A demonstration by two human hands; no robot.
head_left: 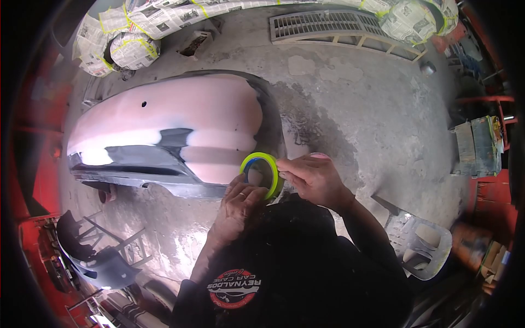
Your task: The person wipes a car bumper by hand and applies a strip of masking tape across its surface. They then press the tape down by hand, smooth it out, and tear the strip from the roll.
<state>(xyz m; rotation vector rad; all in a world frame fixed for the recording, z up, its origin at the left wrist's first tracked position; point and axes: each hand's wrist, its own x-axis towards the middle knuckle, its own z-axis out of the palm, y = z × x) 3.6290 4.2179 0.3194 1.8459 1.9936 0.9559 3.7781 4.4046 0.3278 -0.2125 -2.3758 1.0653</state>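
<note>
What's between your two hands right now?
The head view shows a yellow-green tape roll, held between the left hand and right hand.

Counting one roll of green tape (pixel 261 174), two hands (pixel 240 203) (pixel 311 177), one pink-primed bumper (pixel 169 123), one dark bumper (pixel 93 257) lower left, one white plastic chair (pixel 421 243), one floor grate (pixel 339 27), two newspaper-wrapped wheels (pixel 131 50) (pixel 410 19).
</note>
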